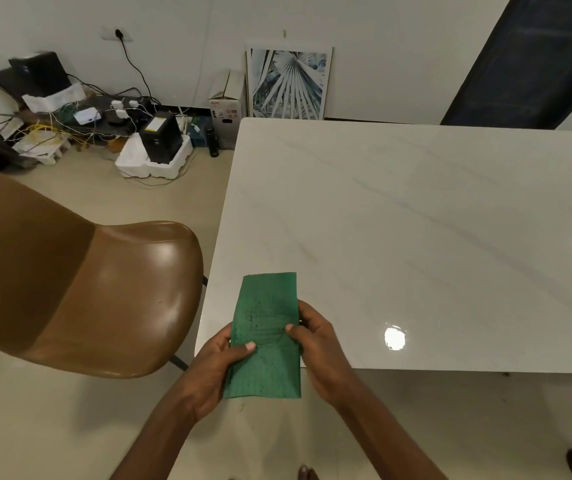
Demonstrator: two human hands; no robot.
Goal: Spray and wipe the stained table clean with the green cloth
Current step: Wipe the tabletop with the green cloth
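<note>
Both hands hold the green cloth [265,336] flat between them over the table's near left corner: the left hand [213,370] grips its left edge with the thumb curled on top, and the right hand [320,349] pinches its right edge. Beyond them the white marble table [416,220] stretches away, glossy, with a lamp glare near its front edge. A brown chair [80,289] stands just beside the table's left edge. Cables and boxes [104,123] clutter the floor by the far wall.
</note>
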